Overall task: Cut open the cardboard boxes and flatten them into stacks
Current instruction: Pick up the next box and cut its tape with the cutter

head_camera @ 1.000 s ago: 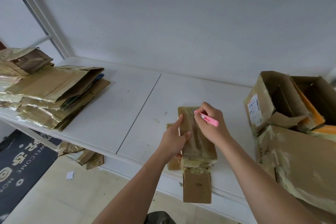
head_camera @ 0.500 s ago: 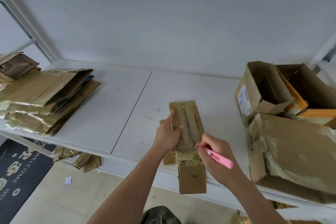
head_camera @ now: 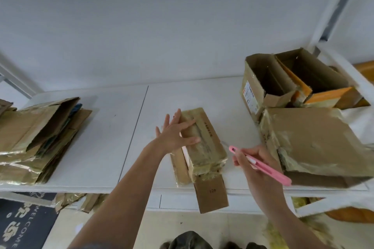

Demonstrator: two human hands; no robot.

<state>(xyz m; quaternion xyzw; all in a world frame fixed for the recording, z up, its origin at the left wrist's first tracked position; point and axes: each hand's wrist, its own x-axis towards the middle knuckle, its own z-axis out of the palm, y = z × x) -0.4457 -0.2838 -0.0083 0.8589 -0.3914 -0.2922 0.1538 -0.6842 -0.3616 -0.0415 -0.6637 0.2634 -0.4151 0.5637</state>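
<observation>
The taped-up box (head_camera: pixel 204 143) sits mid-shelf (head_camera: pixel 113 147), one flap hanging over the front edge. Left hand (head_camera: pixel 174 135) lies flat on it, fingers spread out, not gripping. Right hand (head_camera: pixel 254 164) pinches a pink cutter (head_camera: pixel 263 168) just beside the box. Flattened stack (head_camera: pixel 38 137) far left, open boxes (head_camera: pixel 299 91) on the right.

Taped box (head_camera: pixel 204 139) flat on shelf (head_camera: pixel 113 147)
</observation>
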